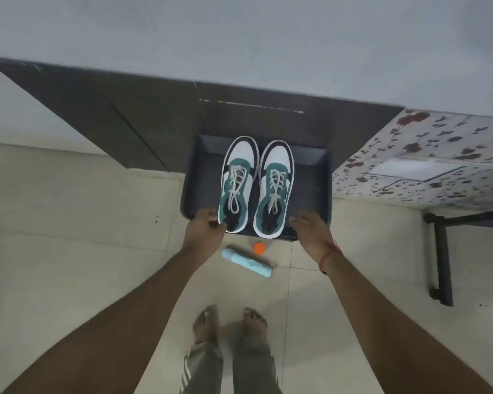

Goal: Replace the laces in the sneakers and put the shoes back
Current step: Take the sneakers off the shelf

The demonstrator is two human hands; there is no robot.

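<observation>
Two green, white and black sneakers stand side by side on a dark tray (310, 177) against the wall, toes pointing away from me. The left sneaker (238, 177) and the right sneaker (275, 186) both carry pale laces threaded through the eyelets. My left hand (207, 226) has its fingers curled at the tray's front edge, next to the left sneaker's heel; whether it grips the tray or the shoe is unclear. My right hand (310, 226) hovers with relaxed fingers at the tray's front right, beside the right sneaker's heel.
A light blue tube-shaped object (246, 261) and an orange cap (259, 247) lie on the tiled floor just before the tray. A floral-covered table (427, 160) with a black metal leg (441, 251) stands at the right. My bare feet (231, 322) are below.
</observation>
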